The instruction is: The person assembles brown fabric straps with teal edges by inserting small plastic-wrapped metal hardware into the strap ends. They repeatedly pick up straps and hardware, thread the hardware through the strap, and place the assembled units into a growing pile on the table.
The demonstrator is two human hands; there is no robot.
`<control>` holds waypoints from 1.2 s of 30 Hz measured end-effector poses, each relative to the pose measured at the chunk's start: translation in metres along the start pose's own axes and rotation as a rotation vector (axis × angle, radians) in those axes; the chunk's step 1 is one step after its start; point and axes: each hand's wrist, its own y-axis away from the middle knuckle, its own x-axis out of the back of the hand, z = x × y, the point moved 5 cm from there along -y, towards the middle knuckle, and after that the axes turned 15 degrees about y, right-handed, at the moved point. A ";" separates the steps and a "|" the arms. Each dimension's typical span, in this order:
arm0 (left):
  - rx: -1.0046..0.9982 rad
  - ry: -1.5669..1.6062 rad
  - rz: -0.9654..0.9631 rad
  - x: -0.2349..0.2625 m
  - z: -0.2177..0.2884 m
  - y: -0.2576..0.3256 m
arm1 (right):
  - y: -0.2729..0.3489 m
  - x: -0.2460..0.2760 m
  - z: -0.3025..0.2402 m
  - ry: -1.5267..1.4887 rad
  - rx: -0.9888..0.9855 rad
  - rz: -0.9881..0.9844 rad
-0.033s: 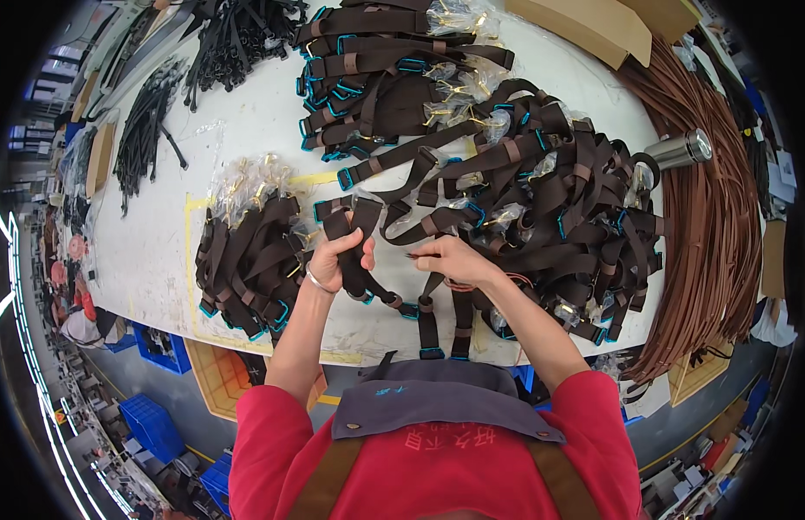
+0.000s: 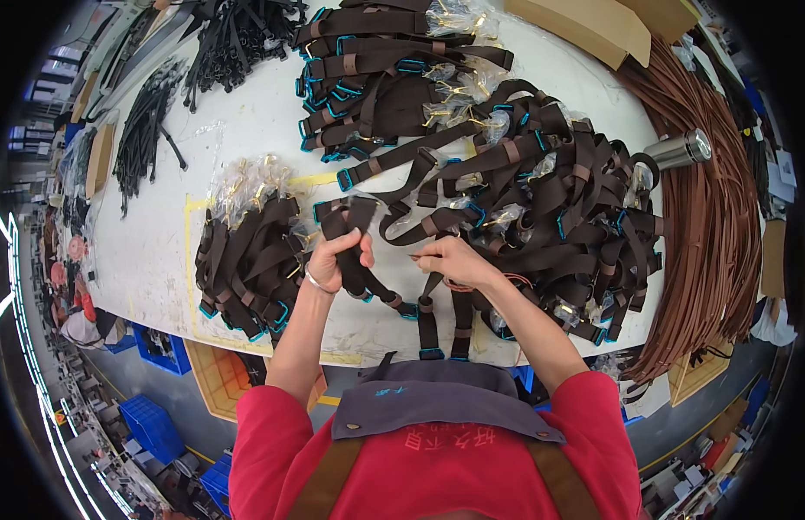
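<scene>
— What do you see on the left part of the white table (image 2: 159, 251)?

— Far left there are bundles of black straps (image 2: 146, 130). Nearer, a stack of folded brown straps (image 2: 246, 264) with blue ends lies inside a yellow tape outline, and clear bags with metal clips are on the far side of it.

— And the person's hands?

— The left hand (image 2: 337, 260) is closed around a folded brown strap (image 2: 355, 225); the fingers are wrapped fully on it, just right of the stack. The strap is near the table's near edge, in the middle.

— The right hand?

— The right hand (image 2: 450, 260) is close beside the left one. Its fingers are pinched together on something thin, but I cannot tell exactly what. Under it, loose strap ends (image 2: 441, 325) hang toward the near edge.

— Further right?

— A big heap of brown straps (image 2: 558, 199), then a metal bottle (image 2: 678, 149) lying on its side, and long brown cords (image 2: 723, 225) along the right edge.
</scene>
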 end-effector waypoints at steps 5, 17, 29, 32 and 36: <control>-0.175 -0.321 0.128 0.004 0.003 -0.039 | 0.009 -0.008 0.035 -0.217 -0.054 0.071; -0.132 -1.030 0.389 0.020 -0.011 -0.079 | 0.041 -0.001 0.033 -0.376 -0.027 0.187; -0.209 -0.993 0.484 0.080 -0.029 -0.023 | 0.050 0.015 0.000 -0.553 0.123 0.169; -0.184 -0.267 0.274 0.031 -0.018 0.011 | 0.028 0.040 -0.022 -0.637 0.177 0.245; -0.084 -0.001 -0.085 0.004 -0.020 0.041 | -0.018 0.040 -0.050 -0.673 0.219 0.138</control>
